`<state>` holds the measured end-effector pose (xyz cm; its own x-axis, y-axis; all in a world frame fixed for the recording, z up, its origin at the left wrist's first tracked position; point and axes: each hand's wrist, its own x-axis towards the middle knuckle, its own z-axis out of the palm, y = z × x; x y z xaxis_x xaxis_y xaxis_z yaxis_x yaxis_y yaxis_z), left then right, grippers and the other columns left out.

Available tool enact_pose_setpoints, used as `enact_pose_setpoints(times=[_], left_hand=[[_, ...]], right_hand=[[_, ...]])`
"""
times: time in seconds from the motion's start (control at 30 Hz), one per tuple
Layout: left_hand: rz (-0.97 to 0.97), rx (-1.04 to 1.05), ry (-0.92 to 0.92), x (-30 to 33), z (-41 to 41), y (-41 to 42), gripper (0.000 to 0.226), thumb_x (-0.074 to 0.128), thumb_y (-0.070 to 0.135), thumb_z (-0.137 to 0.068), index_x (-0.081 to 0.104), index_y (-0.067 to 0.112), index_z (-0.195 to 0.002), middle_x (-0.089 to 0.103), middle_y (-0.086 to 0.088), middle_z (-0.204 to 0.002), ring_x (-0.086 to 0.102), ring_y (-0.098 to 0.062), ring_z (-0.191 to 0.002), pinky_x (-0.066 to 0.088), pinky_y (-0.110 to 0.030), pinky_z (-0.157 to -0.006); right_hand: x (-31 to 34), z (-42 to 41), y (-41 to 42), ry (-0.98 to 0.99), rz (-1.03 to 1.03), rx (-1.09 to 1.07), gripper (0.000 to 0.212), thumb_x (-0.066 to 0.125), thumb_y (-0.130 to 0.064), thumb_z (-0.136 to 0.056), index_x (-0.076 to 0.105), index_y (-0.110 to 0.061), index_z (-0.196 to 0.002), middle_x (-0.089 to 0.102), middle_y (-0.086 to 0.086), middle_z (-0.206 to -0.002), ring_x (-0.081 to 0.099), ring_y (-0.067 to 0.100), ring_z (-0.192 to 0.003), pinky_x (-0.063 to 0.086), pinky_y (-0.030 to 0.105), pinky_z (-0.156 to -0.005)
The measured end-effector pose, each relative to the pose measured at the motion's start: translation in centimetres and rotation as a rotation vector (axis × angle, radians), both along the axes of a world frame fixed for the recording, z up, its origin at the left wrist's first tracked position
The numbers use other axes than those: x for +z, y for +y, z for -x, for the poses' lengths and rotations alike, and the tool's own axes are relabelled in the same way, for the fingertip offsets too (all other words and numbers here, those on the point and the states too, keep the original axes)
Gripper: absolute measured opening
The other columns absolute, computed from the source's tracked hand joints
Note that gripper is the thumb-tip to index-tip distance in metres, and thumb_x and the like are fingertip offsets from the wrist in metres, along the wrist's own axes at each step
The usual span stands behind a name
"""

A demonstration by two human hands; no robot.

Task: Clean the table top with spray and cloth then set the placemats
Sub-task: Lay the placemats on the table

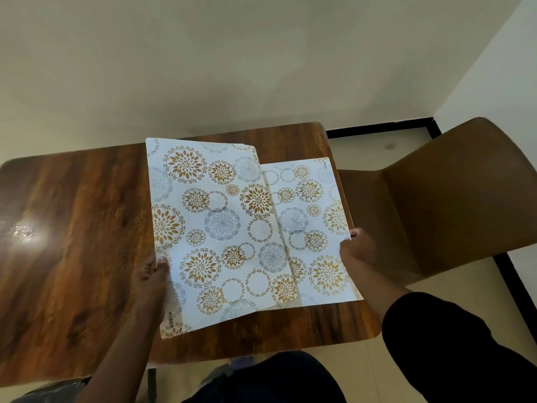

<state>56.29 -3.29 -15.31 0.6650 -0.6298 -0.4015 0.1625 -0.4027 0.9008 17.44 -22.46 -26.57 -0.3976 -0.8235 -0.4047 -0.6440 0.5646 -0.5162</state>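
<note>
Left hand [152, 282] has its thumb on top of the near-left edge of the upper placemat [215, 228], fingers tucked underneath, so it's pinching that mat and holding it up a bit off the wood. Right hand [356, 247] is at the right edge of the lower placemat [315, 225], fingers curled at the edge like a pinch, though I can't really see whether it's gripping or just steadying. The two mats overlap, the upper one covering the left part of the other, and both sit over the right half of the table [72, 228]. My guess is these are thin, light, bendy sheets: the far corner of the upper one curls and the near edge sags, so they'd flop if grabbed by one corner. Better to hold opposite edges and slide. The surface looks smooth, white with gold and grey floral circles, "KUBER" printed near the corner. The tabletop is glossy dark woodgrain with rounded corners and a bright glare patch on the left. A brown moulded chair [453, 199] sits just off the right side.
</note>
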Motion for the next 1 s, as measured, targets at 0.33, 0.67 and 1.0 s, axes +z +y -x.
enact_pose_setpoints(times=[0.33,0.67,1.0], left_hand=[[-0.017,0.046,-0.017,-0.6,-0.5,0.7,0.025,0.048,0.01,-0.114,0.066,0.001,-0.128,0.083,-0.004,-0.098,0.08,-0.017,-0.071,0.066,-0.03,-0.06],[0.006,0.064,-0.013,-0.5,0.1,1.0,0.029,0.045,0.005,-0.114,0.062,-0.005,-0.136,0.083,0.01,-0.091,0.08,-0.01,-0.074,0.064,-0.024,-0.061],[0.003,0.064,0.027,-1.0,0.7,1.5,0.025,0.047,0.009,-0.114,0.065,0.0,-0.13,0.082,-0.003,-0.101,0.081,-0.017,-0.072,0.066,-0.03,-0.06]], right_hand=[[-0.4,0.5,-0.8,-0.019,0.008,0.026,0.028,0.063,-0.018,-0.093,0.063,-0.02,-0.121,0.07,0.006,-0.12,0.068,0.027,-0.098,0.056,0.034,-0.075],[-1.2,0.4,-1.0,0.027,-0.001,0.049,0.036,0.067,-0.021,-0.086,0.062,-0.023,-0.121,0.064,0.009,-0.122,0.067,0.028,-0.096,0.057,0.035,-0.075],[0.2,-2.0,1.6,0.308,0.294,0.436,0.053,0.071,-0.015,-0.083,0.058,-0.022,-0.134,0.054,0.009,-0.14,0.05,0.032,-0.127,0.041,0.049,-0.1]])
